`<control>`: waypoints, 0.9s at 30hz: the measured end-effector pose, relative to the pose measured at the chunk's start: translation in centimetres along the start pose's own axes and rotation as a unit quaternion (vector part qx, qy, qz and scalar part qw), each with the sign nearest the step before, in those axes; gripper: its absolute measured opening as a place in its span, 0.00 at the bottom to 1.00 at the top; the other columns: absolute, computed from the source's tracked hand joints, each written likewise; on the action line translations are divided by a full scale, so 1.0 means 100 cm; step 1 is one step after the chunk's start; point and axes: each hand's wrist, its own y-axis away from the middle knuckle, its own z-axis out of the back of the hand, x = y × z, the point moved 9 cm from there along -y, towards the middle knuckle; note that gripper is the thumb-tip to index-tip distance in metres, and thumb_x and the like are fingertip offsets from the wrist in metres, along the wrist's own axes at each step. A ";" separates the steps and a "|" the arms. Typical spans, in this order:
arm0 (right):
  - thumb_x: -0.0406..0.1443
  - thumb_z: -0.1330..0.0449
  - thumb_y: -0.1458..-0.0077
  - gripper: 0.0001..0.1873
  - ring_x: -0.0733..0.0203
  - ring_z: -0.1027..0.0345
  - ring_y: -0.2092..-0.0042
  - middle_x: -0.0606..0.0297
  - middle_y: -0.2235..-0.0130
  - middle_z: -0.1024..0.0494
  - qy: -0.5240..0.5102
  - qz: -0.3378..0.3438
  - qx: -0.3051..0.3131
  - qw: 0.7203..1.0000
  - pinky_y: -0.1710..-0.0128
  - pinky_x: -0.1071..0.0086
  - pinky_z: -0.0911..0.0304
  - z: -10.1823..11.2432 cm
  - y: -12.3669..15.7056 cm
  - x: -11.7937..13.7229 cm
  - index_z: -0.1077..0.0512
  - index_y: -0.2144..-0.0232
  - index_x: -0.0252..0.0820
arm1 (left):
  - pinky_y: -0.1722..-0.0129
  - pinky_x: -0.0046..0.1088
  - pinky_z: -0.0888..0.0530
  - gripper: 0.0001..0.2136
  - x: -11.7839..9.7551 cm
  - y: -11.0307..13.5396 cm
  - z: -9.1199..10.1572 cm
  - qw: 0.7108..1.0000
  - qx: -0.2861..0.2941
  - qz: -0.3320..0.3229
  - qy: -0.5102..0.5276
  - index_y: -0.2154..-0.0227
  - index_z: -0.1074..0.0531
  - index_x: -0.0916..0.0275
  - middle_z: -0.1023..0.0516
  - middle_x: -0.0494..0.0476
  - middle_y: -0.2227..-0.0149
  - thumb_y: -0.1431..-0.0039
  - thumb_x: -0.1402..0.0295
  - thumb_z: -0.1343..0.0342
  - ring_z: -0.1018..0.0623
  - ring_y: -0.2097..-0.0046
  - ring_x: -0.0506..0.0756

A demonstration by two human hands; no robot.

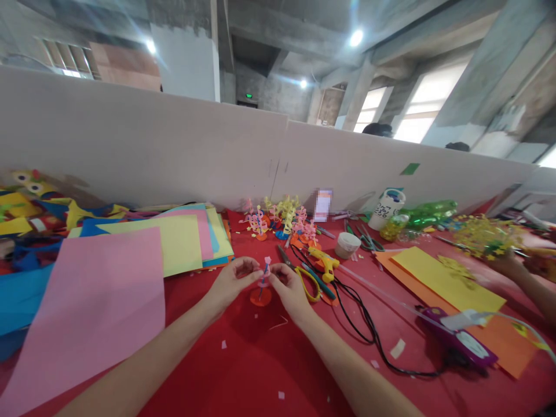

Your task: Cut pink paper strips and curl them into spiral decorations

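Note:
A small paper-craft tree [263, 280] stands upright on a round orange base [260, 297], with a blue stem, pink paper curled about it and a pink star-like tip. From the left side, my left hand [238, 280] pinches its upper part between thumb and fingers. My right hand [288, 285] grips the pink paper from the right, its thumb and forefinger closed. The fingertips partly hide where the paper meets the stem. Behind my hands, several similar finished-looking pink and yellow crafts [286, 215] stand in a cluster.
Right of my hands lie a yellow glue gun [325, 263], yellow-handled scissors [309, 285] and a black cable [369, 330] leading towards a purple power strip [460, 341]. Coloured sheets [113, 289] are stacked left. A white partition [174, 145] bounds the table; another person's hand [506, 263] is far right.

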 end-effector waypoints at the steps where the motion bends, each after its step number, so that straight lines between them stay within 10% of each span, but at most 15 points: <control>1: 0.40 0.40 0.57 0.09 0.63 0.35 0.72 0.68 0.75 0.28 0.008 0.003 0.002 1.000 0.69 0.69 0.36 0.000 0.000 -0.001 0.30 0.73 0.41 | 0.61 0.29 0.33 0.10 0.001 0.000 0.000 1.000 0.001 0.004 0.004 0.73 0.30 0.63 0.28 0.51 0.71 0.57 0.65 0.37 0.28 0.66 0.52; 17: 0.41 0.37 0.60 0.11 0.64 0.35 0.73 0.68 0.74 0.28 -0.052 -0.057 -0.020 0.997 0.71 0.69 0.37 0.007 -0.002 -0.013 0.29 0.73 0.41 | 0.54 0.33 0.32 0.16 0.024 -0.002 0.006 0.983 -0.035 0.071 0.168 0.70 0.26 0.64 0.22 0.58 0.65 0.54 0.54 0.41 0.25 0.59 0.56; 27: 0.41 0.34 0.63 0.13 0.64 0.33 0.70 0.67 0.71 0.26 -0.123 -0.073 -0.065 0.988 0.72 0.73 0.38 0.018 -0.003 -0.009 0.28 0.72 0.42 | 0.59 0.29 0.31 0.16 0.026 0.017 -0.024 0.961 0.095 0.172 0.192 0.60 0.29 0.59 0.22 0.56 0.60 0.56 0.72 0.40 0.24 0.59 0.55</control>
